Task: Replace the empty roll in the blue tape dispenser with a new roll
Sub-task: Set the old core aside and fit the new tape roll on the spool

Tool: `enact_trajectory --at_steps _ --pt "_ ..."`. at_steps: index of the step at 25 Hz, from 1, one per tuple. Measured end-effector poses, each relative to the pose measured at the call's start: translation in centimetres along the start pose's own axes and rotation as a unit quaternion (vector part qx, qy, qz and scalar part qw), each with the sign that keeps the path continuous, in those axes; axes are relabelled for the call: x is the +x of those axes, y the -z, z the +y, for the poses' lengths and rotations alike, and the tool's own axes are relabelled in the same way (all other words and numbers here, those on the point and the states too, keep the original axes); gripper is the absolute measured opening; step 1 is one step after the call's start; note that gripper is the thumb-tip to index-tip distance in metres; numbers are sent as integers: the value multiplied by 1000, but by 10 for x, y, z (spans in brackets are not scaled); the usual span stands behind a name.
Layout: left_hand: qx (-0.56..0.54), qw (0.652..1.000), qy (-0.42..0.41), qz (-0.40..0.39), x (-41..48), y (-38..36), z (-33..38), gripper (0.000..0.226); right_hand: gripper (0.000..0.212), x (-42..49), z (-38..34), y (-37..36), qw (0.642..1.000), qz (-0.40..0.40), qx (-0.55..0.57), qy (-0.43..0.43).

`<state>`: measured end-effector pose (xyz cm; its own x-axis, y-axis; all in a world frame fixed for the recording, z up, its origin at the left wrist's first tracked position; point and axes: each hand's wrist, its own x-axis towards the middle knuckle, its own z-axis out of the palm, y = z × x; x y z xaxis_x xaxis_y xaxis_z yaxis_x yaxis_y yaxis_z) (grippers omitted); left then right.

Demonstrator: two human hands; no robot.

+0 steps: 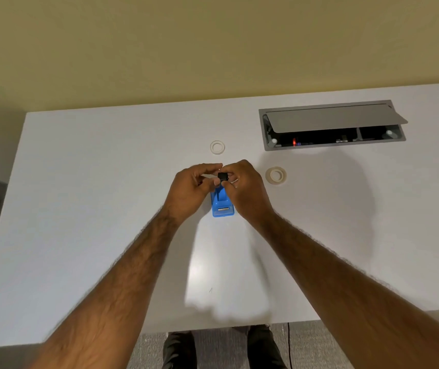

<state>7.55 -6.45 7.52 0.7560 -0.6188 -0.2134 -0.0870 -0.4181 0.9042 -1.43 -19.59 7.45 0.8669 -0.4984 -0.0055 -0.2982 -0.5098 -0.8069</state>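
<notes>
While the blue plastic dispenser (222,206) lies flat, both hands (222,182) pinch a small black hub (222,177).

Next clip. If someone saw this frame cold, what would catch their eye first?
First, the two hands, left hand and right hand, meeting at mid-table over the bright blue plastic tape dispenser, pinching a small black spindle piece. Next, two pale tape rings lying flat on the white table: one ring just beyond the hands, another ring to their right. At far right, an open grey cable hatch.
</notes>
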Motion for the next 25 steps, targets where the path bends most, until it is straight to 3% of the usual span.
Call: enact_trajectory --at_steps 8,12,14,17,20,22,25 --pt "0 999 18 41 -12 -1 10 32 13 -3 -11 4 1000 -5 -5 26" --pt "-6 998 26 58 -14 0 10 23 23 -3 -9 9 999 -41 12 9" --pt "-14 997 40 66 -15 2 9 21 25 0 -1 20 1000 0 22 -15" --pt "-24 997 45 65 -17 6 6 21 26 8 29 46 990 79 -99 -59" --pt "-17 997 38 67 -20 10 5 21 41 9 54 62 954 -10 -263 -141" --pt "-10 997 30 68 -22 12 5 21 48 8 61 63 943 -47 -292 -155" --pt "-8 998 14 64 -25 13 8 20 41 10 63 60 941 -59 -296 -150"
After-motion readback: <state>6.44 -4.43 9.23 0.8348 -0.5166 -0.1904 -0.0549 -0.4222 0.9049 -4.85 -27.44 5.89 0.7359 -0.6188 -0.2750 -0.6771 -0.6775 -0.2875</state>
